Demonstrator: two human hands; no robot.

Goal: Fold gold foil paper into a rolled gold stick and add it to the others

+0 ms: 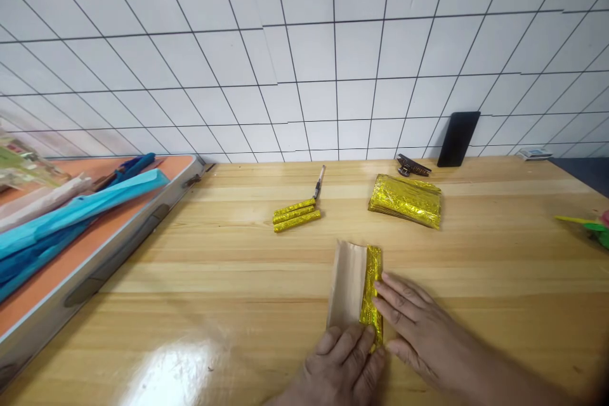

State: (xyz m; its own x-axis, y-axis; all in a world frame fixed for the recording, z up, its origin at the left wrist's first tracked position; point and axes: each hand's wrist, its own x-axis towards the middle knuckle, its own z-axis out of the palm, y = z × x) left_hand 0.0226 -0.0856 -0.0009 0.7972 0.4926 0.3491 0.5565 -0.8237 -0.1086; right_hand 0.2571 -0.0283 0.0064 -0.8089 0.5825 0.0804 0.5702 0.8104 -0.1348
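A sheet of paper (pixel 347 285), plain tan on its upper face, lies on the table with its right edge folded over as a gold foil strip (pixel 372 282). My left hand (pixel 340 361) presses on the near end of the sheet, fingers bent and together over the paper and the strip. Beside it, my right hand (pixel 413 320) lies nearly flat with fingers stretched out, its fingertips touching the strip's right edge. Behind the sheet are several gold rolls (pixel 297 216) side by side, and a stack of gold foil sheets (pixel 405 200) at the right.
A pen (pixel 320 182) touches the rolls. A black hair clip (pixel 413 166) and a black phone-like slab (pixel 458 139) are by the tiled wall. On the left, an orange-lined case (pixel 118 216) holds blue crepe paper (pixel 109 203). Green and yellow items (pixel 597 231) sit far right.
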